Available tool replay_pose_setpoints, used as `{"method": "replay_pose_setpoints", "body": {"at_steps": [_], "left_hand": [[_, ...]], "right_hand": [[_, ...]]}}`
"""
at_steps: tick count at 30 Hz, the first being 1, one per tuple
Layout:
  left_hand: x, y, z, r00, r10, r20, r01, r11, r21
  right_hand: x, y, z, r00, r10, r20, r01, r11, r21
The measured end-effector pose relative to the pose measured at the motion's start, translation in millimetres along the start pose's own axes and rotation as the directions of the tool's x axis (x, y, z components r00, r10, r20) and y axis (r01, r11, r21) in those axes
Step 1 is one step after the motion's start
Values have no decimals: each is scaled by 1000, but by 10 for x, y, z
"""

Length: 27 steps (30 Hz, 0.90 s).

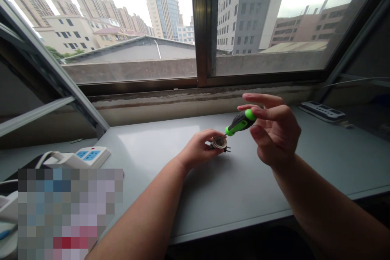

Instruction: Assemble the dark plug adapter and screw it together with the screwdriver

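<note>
My left hand (pixel 198 148) is closed around a round, pale-rimmed lamp socket (pixel 219 143) with two metal plug prongs sticking out to the right. It holds the socket just over the table, with the open mouth facing up toward me. A black and green screwdriver (pixel 240 122) slants down to the left, its thin shaft reaching into the socket; the tip is hidden inside. At the green butt end of the handle, the fingertips of my right hand (pixel 272 130) hold the screwdriver lightly. The thumb is bent below the handle, and the upper fingers stretch out over it.
The pale grey table (pixel 243 195) runs along a window. At left lie a white power strip (pixel 94 156) with blue sockets, cables and a blurred-out patch. Another power strip (pixel 322 111) lies at the back right. A metal frame post (pixel 61 65) rises at left.
</note>
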<state>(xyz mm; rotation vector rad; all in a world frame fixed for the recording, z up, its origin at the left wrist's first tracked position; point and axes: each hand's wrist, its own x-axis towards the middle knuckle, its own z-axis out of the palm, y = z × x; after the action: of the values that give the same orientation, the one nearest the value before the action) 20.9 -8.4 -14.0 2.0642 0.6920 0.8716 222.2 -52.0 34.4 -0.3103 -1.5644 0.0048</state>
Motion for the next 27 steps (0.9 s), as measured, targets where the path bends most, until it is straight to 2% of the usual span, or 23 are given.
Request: {"method": "replay_pose_setpoints", "body": {"at_steps": [3, 8, 9, 13, 15, 17, 19, 23, 27], "left_hand": [[-7, -2, 3, 1000, -5, 12, 5, 1000, 12], [-12, -7, 10, 1000, -4, 20, 4, 1000, 16], [-11, -8, 11, 1000, -5, 21, 4, 1000, 17], [-2, -18, 9, 999, -3, 33, 2, 1000, 31], [1, -22, 6, 999, 4, 34, -5, 999, 35], [3, -23, 2, 999, 6, 32, -8, 999, 36], [3, -20, 0, 999, 8, 32, -9, 999, 35], [1, -14, 0, 999, 16, 41, -18, 999, 41], [-2, -14, 1, 1000, 15, 26, -16, 999, 48]], "right_hand": [[6, -10, 4, 998, 27, 52, -29, 999, 41], [26, 17, 40, 985, -42, -169, 40, 999, -14], [27, 17, 41, 986, -23, -163, 26, 1000, 16], [15, -11, 29, 997, 59, 39, -62, 994, 87], [8, -23, 29, 999, 33, 24, -33, 999, -1], [7, -26, 31, 999, -20, -47, 16, 997, -79], [14, -29, 33, 998, -23, -57, 18, 997, -78], [37, -50, 28, 998, 48, 45, -48, 999, -6], [46, -47, 8, 1000, -7, -20, 6, 999, -54]]}}
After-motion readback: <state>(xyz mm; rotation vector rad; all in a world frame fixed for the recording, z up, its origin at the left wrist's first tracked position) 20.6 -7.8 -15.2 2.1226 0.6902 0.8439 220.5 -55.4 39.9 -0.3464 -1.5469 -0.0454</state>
